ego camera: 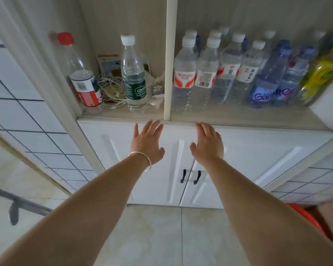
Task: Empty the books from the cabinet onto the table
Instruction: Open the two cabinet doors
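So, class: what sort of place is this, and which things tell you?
Probably a home kitchen or storage corner: a white cabinet with closed doors, water bottles on its open shelf, and tiled walls.

Open cabinet shelf [238, 117], water bottles [206, 73] right of divider, two bottles [134, 73] and cables [112, 89] left

Green-labelled bottle [134, 73] read "Cest…", rest cut off. Red-and-white label on clear bottle [184, 73] read "Wahaha". White-labelled bottle [247, 72] carried Chinese characters ending 白水. Blue bottle [265, 87] showed "Gan…", its neighbour [285, 87] "…me". Barcode on another bottle [205, 73], digits unreadable.
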